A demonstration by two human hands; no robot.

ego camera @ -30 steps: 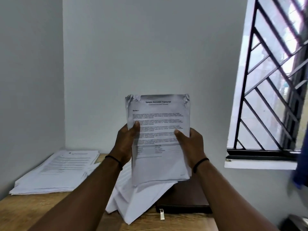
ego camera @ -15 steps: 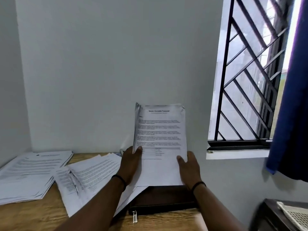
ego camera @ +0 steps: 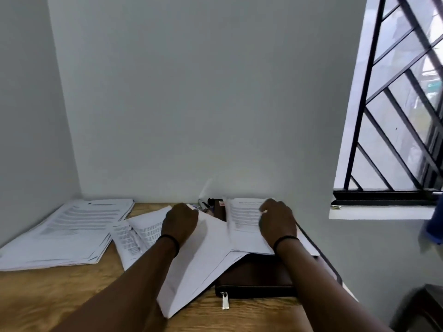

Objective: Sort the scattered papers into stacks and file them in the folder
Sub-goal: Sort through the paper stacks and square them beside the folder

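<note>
A sheaf of printed papers lies flat on the brown zip folder at the table's right end. My right hand holds its right side, thumb on the top page. My left hand is curled on the loose scattered papers that fan over the folder's left half; a sheet corner shows at its fingers. A neater stack of papers lies at the far left. Most of the folder is hidden under paper.
The wooden table stands in a corner with walls behind and to the left. Pens lie by the back wall. A barred window and a blue curtain are on the right, with dark furniture below.
The sheaf, held upright in both hands before, has come down flat onto the folder. My left hand left it and moved to the scattered papers. The view tilted down.
</note>
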